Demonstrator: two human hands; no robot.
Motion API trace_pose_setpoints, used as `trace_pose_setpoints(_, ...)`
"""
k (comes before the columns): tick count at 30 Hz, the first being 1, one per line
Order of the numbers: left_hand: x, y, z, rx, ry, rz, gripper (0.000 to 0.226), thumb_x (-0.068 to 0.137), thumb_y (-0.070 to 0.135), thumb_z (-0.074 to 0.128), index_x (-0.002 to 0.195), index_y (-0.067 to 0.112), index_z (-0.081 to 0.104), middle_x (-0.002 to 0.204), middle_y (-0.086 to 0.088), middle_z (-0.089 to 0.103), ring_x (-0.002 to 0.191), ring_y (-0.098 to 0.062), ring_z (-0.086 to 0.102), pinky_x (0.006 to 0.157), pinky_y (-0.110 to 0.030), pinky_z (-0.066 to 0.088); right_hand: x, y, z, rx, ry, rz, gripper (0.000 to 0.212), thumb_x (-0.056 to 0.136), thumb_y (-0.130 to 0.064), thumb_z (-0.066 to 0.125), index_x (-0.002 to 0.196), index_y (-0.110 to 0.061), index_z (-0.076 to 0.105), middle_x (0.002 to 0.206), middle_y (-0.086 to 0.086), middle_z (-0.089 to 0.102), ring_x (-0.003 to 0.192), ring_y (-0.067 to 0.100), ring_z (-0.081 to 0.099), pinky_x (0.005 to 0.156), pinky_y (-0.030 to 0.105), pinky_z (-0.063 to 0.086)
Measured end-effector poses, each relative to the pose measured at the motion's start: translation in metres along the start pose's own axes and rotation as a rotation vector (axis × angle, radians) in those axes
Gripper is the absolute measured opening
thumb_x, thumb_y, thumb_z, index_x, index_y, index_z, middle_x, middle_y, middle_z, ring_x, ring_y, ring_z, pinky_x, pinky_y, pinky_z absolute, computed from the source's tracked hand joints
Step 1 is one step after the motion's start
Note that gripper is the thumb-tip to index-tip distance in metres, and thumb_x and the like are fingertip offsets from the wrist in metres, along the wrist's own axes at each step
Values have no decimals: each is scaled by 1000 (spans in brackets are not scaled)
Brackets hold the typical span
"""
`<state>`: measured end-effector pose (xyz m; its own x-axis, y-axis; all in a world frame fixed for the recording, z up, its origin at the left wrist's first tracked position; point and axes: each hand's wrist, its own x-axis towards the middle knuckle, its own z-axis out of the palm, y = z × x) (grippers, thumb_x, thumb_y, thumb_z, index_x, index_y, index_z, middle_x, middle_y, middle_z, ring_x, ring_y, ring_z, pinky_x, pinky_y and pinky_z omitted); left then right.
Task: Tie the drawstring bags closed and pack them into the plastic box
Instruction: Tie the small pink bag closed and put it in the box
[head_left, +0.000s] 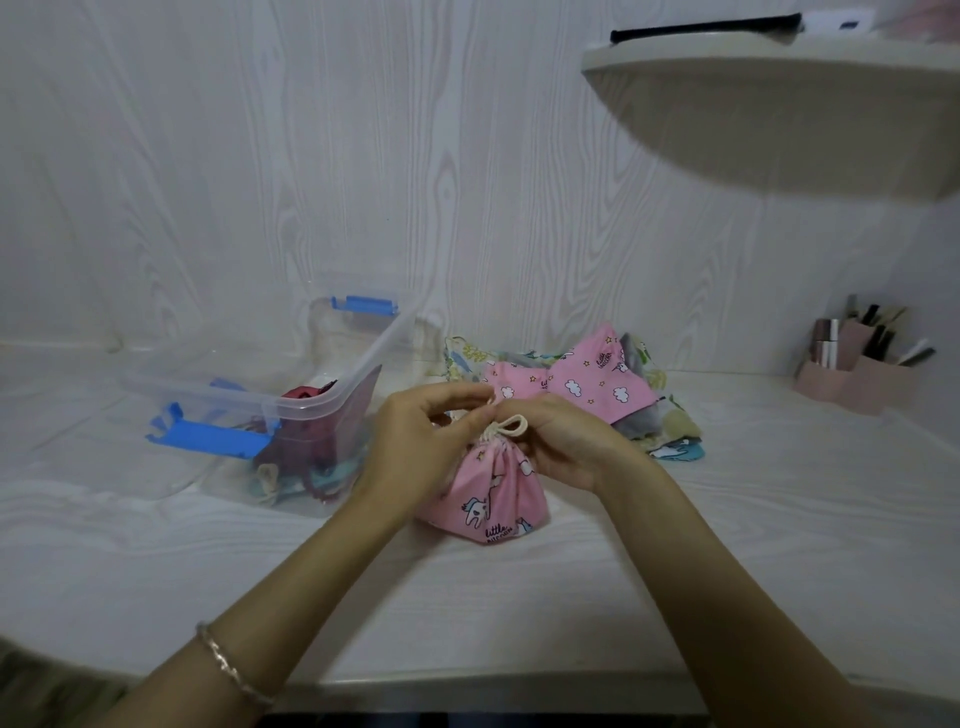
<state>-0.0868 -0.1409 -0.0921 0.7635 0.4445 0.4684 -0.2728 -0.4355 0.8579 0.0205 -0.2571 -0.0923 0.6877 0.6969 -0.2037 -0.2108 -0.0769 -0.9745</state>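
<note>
A pink unicorn-print drawstring bag (488, 499) stands on the white table, its neck gathered tight. A cream drawstring (506, 426) loops out of the neck. My left hand (421, 447) pinches one strand of the cord at the top of the bag. My right hand (561, 441) pinches the cord from the other side, with the loop lying over its fingers. To the left stands the clear plastic box (358, 364) with blue latches, holding a dark red bag (306, 395) and other bags. A pile of untied bags (587, 384), pink and patterned, lies behind my hands.
A pink desk organiser (857, 369) with pens stands at the far right against the wall. A rounded white shelf (779, 114) juts out overhead at the upper right. The table's front edge runs along the bottom of the view.
</note>
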Motion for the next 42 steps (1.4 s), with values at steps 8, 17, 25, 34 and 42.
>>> trace_pose_setpoints(8, 5, -4, -5, -33, -247, -58, 24, 85, 1, 67, 108, 9, 70, 90, 3, 73, 80, 4, 68, 74, -10, 50, -6, -3, -10, -127, -110, 38, 22, 77, -15, 72, 95, -3, 68, 86, 10, 62, 75, 17, 55, 66, 25, 46)
trace_pose_setpoints(17, 8, -1, -10, 208, -366, 19, 19, 85, 16, 70, 103, 19, 64, 105, 9, 70, 100, 7, 62, 86, -12, 47, -5, -5, -17, -121, -182, 91, 11, 86, -4, 63, 96, -1, 67, 79, 6, 63, 69, 12, 56, 69, 26, 44)
trace_pose_setpoints(25, 9, 4, -4, -203, -226, -105, 16, 78, -4, 72, 91, 3, 67, 69, 0, 74, 63, -6, 69, 61, -14, 51, -9, -11, -12, -123, -178, 65, 4, 87, -3, 64, 87, -3, 68, 79, 6, 59, 72, 13, 50, 72, 26, 43)
trace_pose_setpoints(34, 10, 2, -1, -361, -142, -140, 31, 79, -9, 69, 108, 0, 65, 80, -6, 76, 75, -15, 73, 67, -20, 56, -12, -20, -4, -368, 26, -32, 23, 79, -3, 69, 58, -11, 61, 53, 4, 49, 49, 12, 42, 51, 21, 36)
trace_pose_setpoints(42, 16, -7, -6, 21, -210, -89, 21, 76, 13, 79, 92, 7, 66, 69, 2, 68, 58, -8, 62, 58, -21, 51, -17, -18, -5, -359, -30, -67, 12, 77, 5, 71, 77, -6, 75, 68, 8, 62, 59, 12, 50, 59, 22, 41)
